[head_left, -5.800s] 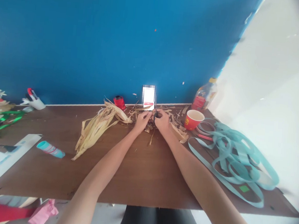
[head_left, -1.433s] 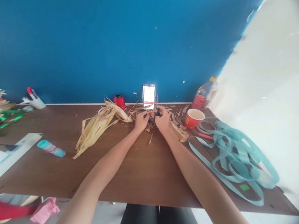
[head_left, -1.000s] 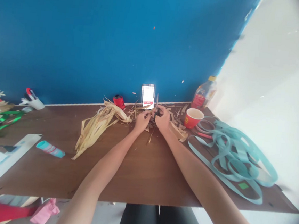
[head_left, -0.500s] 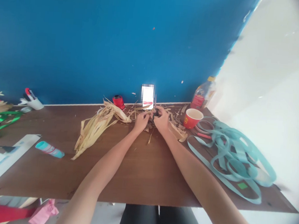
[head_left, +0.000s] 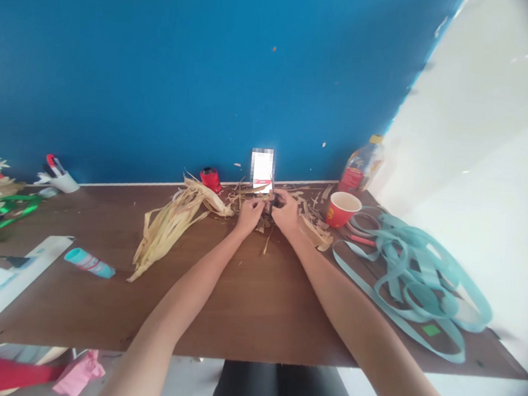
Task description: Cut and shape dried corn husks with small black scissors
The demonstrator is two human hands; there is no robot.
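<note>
My left hand [head_left: 249, 214] is closed in a pinch at the back of the table, over a litter of dry husk scraps [head_left: 310, 223]. What its fingertips hold is too small to make out. Just right of it, my right hand [head_left: 285, 212] is wrapped round a pair of dark-handled scissors [head_left: 273, 201], their thin blades pointing up and away. The two hands almost touch. A bundle of dried corn husks [head_left: 166, 232] lies to the left of my left hand. Behind the hands, a phone with a bright screen [head_left: 263, 170] leans against the blue wall.
A red paper cup [head_left: 342, 210], a plastic bottle [head_left: 361, 166] and coiled pale-blue ribbon [head_left: 390, 283] are on the right. A red roll [head_left: 211, 180] stands by the wall. Leftward are a blue tube [head_left: 89, 263], a power strip [head_left: 30, 273] and a white pen cup [head_left: 65, 182].
The view has shifted very slightly. Both hands stay in the same place among the scraps, with the scissors still in my right hand.
</note>
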